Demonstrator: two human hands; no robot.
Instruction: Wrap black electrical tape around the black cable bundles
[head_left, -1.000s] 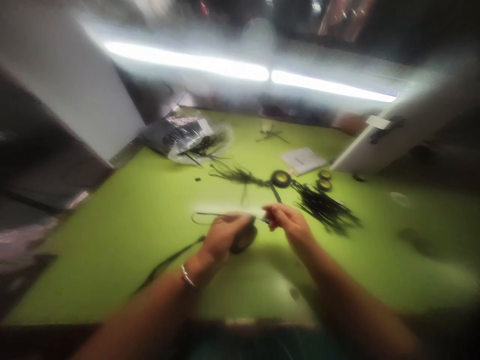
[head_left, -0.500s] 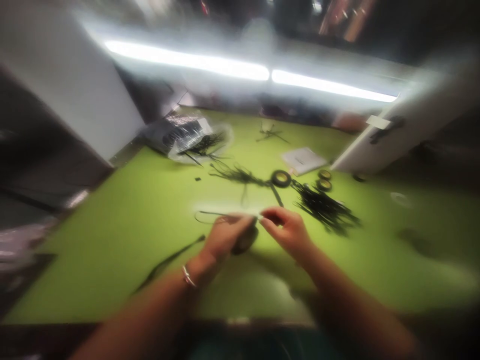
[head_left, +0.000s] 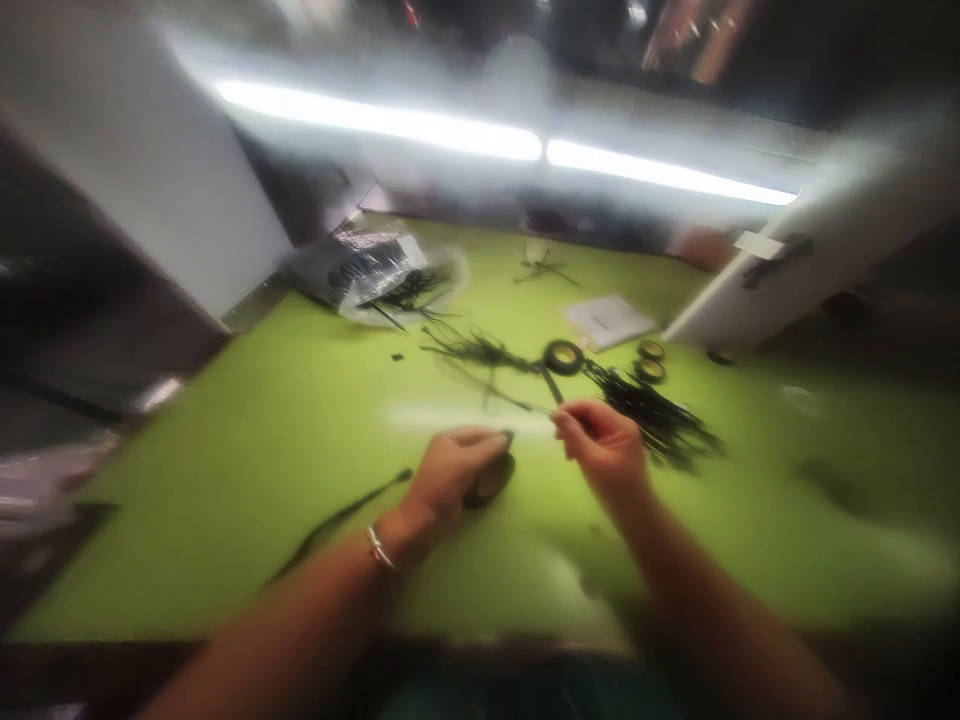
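My left hand (head_left: 457, 465) is closed around a roll of black tape (head_left: 491, 482), which hangs under its fingers. A small dark tape end shows at its fingertips. To the right, my right hand (head_left: 604, 440) pinches the end of a thin black cable (head_left: 495, 388), which trails away to the left above the table. Just beyond the right hand, a bundle of black cables (head_left: 652, 405) lies on the green table (head_left: 315, 400). A looser bunch of thin cables (head_left: 480, 348) lies farther left, beside another tape roll (head_left: 562, 357).
A clear plastic bag (head_left: 375, 265) with black cables sits at the back left. A white flat packet (head_left: 609, 320) and two small tape rolls (head_left: 649, 360) are toward the right. A black strap-like cable (head_left: 345, 515) lies left of my left hand. White panels flank the table.
My right hand has moved right, away from the left hand, with the thin cable now trailing from it. The cable no longer passes through the left hand, which stays on the tape roll.
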